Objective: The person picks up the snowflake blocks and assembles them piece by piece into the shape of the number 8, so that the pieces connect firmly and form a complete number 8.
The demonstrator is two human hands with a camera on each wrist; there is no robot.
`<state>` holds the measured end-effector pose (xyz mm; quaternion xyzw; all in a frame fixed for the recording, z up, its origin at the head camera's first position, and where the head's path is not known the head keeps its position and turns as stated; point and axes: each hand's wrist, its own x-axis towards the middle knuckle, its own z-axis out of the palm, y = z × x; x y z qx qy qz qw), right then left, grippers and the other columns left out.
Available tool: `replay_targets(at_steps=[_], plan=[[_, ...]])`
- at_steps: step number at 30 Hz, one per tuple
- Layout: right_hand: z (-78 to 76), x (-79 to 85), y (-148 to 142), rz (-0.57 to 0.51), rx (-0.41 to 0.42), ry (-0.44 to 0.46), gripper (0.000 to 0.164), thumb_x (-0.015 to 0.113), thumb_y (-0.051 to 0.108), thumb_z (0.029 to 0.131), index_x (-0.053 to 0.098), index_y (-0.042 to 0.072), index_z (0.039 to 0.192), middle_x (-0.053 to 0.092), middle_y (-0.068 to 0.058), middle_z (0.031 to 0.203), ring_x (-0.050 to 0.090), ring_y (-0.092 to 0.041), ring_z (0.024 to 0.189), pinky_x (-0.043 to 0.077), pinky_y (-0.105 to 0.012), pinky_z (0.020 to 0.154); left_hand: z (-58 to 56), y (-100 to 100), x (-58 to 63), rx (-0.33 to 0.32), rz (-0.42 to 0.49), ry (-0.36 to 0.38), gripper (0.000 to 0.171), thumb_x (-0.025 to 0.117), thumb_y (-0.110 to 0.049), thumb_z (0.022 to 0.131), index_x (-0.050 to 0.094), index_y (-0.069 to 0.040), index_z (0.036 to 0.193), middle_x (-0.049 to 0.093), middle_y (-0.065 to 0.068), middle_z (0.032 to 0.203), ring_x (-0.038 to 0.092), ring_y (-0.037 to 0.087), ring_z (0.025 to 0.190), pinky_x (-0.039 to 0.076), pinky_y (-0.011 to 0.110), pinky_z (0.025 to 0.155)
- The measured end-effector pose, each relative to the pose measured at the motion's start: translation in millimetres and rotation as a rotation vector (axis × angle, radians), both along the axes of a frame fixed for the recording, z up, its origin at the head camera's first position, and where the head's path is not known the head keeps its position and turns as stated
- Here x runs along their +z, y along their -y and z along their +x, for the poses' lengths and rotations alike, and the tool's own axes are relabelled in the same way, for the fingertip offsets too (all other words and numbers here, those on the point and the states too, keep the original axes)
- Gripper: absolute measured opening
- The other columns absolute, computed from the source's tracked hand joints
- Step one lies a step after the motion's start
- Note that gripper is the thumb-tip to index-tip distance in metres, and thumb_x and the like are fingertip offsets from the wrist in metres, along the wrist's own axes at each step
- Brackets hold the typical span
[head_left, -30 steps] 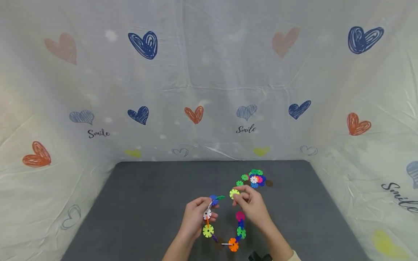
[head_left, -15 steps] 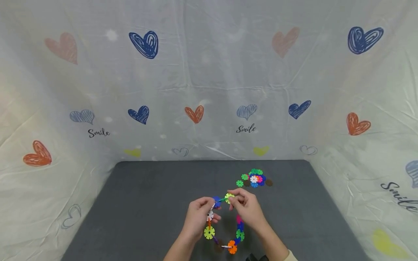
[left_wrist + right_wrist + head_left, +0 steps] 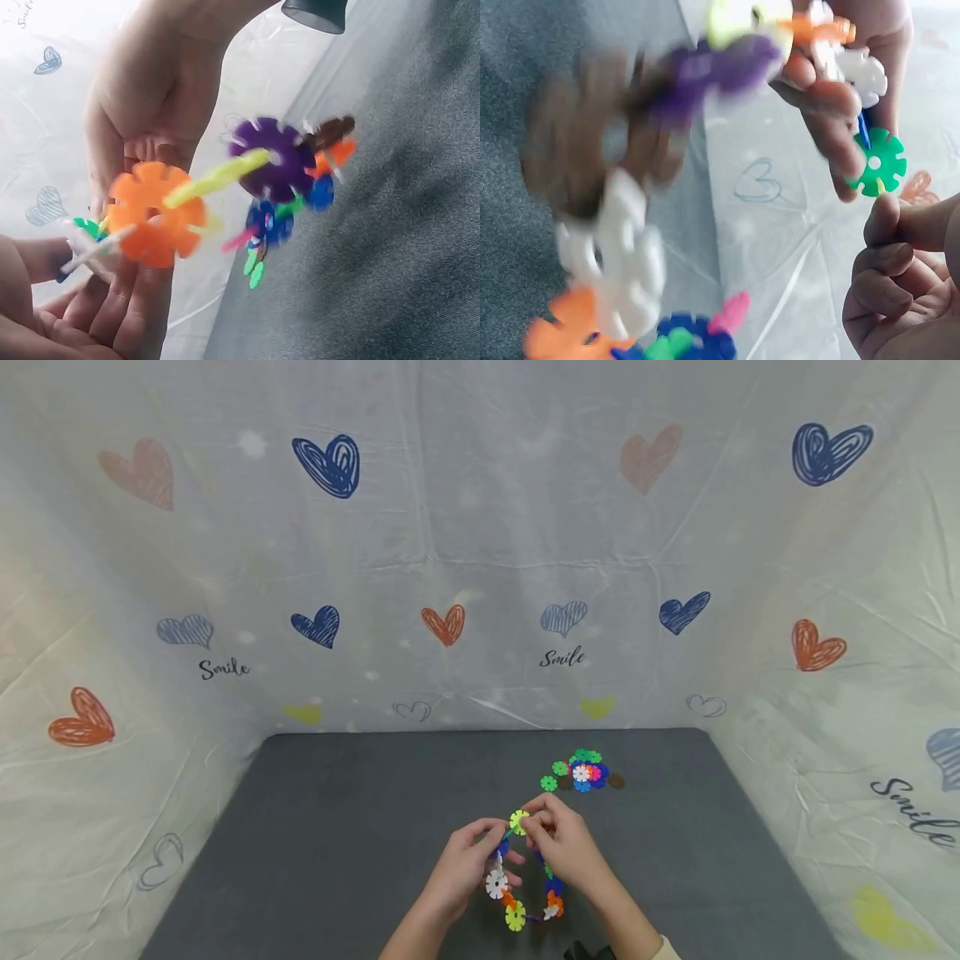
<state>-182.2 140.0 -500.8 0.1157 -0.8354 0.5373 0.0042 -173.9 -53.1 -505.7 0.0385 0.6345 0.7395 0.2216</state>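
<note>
A chain of notched plastic snowflake discs hangs in a loop between both hands. My left hand grips it near a blue disc at the upper end. Beyond that, a green disc meets the yellow disc, which my right hand pinches between thumb and fingers. Lower down hang a white disc, another yellow disc and an orange disc. A purple disc and a blurred brown disc show in the wrist views. The right hand partly hides the chain's right side.
Loose discs lie in a colourful pile on the dark grey table, beyond the right hand. A black object shows at the bottom edge. Behind stands a pale curtain printed with hearts.
My right hand has carried the yellow disc left against the green disc, and the left hand has shifted slightly right. The hanging loop has swung and narrowed.
</note>
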Motion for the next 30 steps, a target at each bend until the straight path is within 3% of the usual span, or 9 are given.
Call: replay_targets(at_steps=[4, 10, 15, 23, 26, 30], plan=[[0.9, -0.1, 1, -0.009, 0.036, 0.004, 0.011, 0.059, 0.020, 0.103, 0.063, 0.013, 0.111, 0.067, -0.008, 0.073, 0.042, -0.004, 0.047, 0.040, -0.023, 0.047, 0.1, -1, -2.1, 0.015, -0.021, -0.026, 0.050, 0.054, -0.039, 0.105, 0.058, 0.001, 0.134, 0.074, 0.012, 0.081, 0.071, 0.018, 0.061, 0.061, 0.035, 0.067], [3.2, -2.2, 5, -0.008, 0.096, 0.014, 0.016, 0.056, 0.024, 0.105, 0.061, 0.013, 0.116, 0.069, -0.010, 0.075, 0.046, -0.003, 0.051, 0.042, -0.022, 0.049, -0.1, -4, -2.5, 0.083, -0.070, -0.022, 0.045, 0.056, -0.040, 0.103, 0.066, -0.001, 0.125, 0.064, 0.003, 0.063, 0.056, 0.010, 0.048, 0.053, 0.025, 0.053], [4.1, -3.4, 3, -0.034, 0.105, 0.020, 0.019, 0.057, 0.024, 0.105, 0.061, 0.010, 0.117, 0.070, -0.009, 0.076, 0.049, -0.005, 0.052, 0.043, -0.024, 0.051, 1.1, -6, -3.4, 0.134, -0.057, 0.004, 0.042, 0.057, -0.037, 0.103, 0.067, 0.001, 0.117, 0.060, 0.000, 0.059, 0.051, 0.008, 0.045, 0.048, 0.022, 0.049], [1.4, -3.2, -1, -0.083, 0.082, -0.002, 0.021, 0.061, 0.021, 0.102, 0.062, 0.005, 0.116, 0.071, -0.011, 0.076, 0.058, -0.012, 0.057, 0.048, -0.024, 0.055, 0.4, -4, -4.7, 0.141, -0.042, -0.004, 0.048, 0.055, -0.044, 0.103, 0.067, 0.001, 0.114, 0.060, -0.001, 0.059, 0.051, 0.008, 0.046, 0.050, 0.025, 0.052], [-6.8, -8.6, -13, -0.020, -0.004, -0.029, 0.018, 0.062, 0.018, 0.102, 0.063, 0.006, 0.114, 0.071, -0.009, 0.075, 0.054, -0.010, 0.056, 0.046, -0.025, 0.055, 0.3, -2, -4.0, 0.133, -0.051, -0.002, 0.045, 0.053, -0.042, 0.104, 0.068, -0.001, 0.114, 0.060, -0.001, 0.059, 0.052, 0.008, 0.047, 0.052, 0.026, 0.054], [-31.6, -32.1, -50, 0.165, -0.251, 0.023, 0.015, 0.063, 0.013, 0.099, 0.066, 0.008, 0.112, 0.070, -0.003, 0.071, 0.047, -0.011, 0.052, 0.040, -0.028, 0.051, 0.8, 3, -2.9, 0.145, -0.044, 0.010, 0.045, 0.052, -0.043, 0.105, 0.069, -0.002, 0.115, 0.059, -0.001, 0.058, 0.051, 0.007, 0.046, 0.056, 0.028, 0.059]])
